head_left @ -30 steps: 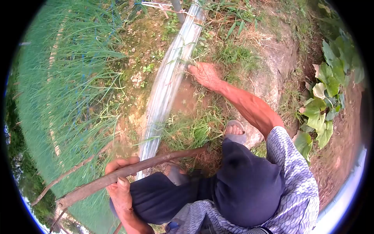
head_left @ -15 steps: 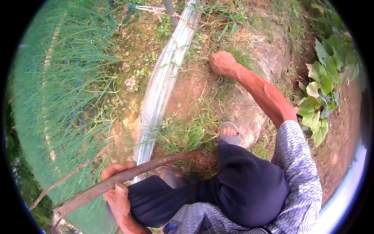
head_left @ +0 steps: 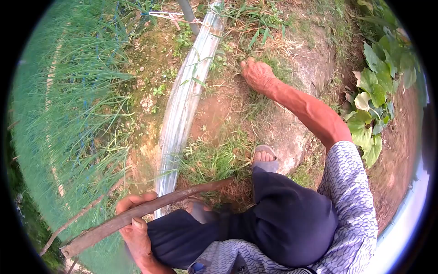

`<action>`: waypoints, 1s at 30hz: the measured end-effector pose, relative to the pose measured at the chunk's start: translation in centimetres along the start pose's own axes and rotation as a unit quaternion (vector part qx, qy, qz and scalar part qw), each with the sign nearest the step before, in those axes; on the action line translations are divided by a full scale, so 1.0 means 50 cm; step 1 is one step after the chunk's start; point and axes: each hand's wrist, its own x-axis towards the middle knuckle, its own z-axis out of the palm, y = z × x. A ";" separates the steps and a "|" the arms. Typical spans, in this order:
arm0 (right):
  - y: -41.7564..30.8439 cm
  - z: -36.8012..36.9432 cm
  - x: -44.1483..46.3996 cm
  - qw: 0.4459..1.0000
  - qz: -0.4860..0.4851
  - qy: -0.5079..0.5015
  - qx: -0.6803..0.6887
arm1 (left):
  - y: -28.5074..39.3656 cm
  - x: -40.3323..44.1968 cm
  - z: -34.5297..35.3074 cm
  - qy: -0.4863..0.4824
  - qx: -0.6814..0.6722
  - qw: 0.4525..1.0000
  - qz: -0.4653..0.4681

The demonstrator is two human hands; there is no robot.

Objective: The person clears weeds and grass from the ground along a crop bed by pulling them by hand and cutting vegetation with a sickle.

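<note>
My left hand [head_left: 137, 221] is wrapped round a brown wooden stick [head_left: 107, 226], thumb on its near side. The stick slants from a cut end at lower left to a thinner tip low over the grass by my foot. My right hand [head_left: 258, 75] reaches forward, down at the weedy soil, with its fingers curled. Whether grass or weeds sit inside those fingers is hidden. Left of this hand runs a long strip of clear plastic sheeting [head_left: 182, 102], and a grass tuft [head_left: 214, 155] grows between it and my sandalled foot [head_left: 266, 157].
Dense thin green stalks [head_left: 77, 100] fill the left side. A grey post [head_left: 188, 16] with pinkish string tied to it stands at the top by the sheeting. Broad-leaved plants [head_left: 374, 86] grow at right. Another thin stick [head_left: 84, 210] lies at lower left.
My right hand has shifted slightly left and its fingers look a little less tightly curled. The left hand keeps its hold on the stick. The view has shifted slightly.
</note>
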 end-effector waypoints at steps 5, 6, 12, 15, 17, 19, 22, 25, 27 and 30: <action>0.027 0.001 0.001 0.978 -0.054 -0.077 0.188 | -0.003 -0.019 0.010 0.027 0.030 0.999 0.036; 0.000 -0.006 -0.032 0.957 -0.045 -0.100 0.270 | -0.006 -0.023 0.007 0.027 0.032 0.999 0.034; -0.080 -0.019 -0.160 0.976 -0.122 -0.004 0.180 | -0.012 -0.014 0.011 0.016 0.022 0.999 0.042; 0.014 0.010 -0.084 0.998 0.027 0.012 0.058 | -0.006 -0.006 0.013 0.008 0.013 0.998 0.057; 0.038 -0.003 -0.067 0.999 0.036 -0.024 0.007 | -0.004 -0.004 0.012 0.011 0.005 0.998 0.054; 0.053 -0.013 -0.051 0.996 0.046 -0.065 -0.040 | -0.001 -0.004 0.010 0.013 0.023 0.999 0.033; 0.066 -0.061 -0.039 0.978 0.068 -0.166 0.102 | -0.003 -0.011 0.012 0.021 0.020 0.999 0.037; 0.101 -0.016 -0.039 0.983 0.020 -0.125 0.130 | -0.007 -0.014 0.009 0.021 0.025 0.998 0.045; 0.075 -0.011 -0.090 0.971 -0.004 -0.139 0.196 | -0.010 -0.013 0.008 0.020 0.018 0.999 0.040; -0.053 -0.052 -0.202 0.952 -0.149 -0.179 0.197 | -0.008 -0.004 0.011 0.010 0.015 0.999 0.035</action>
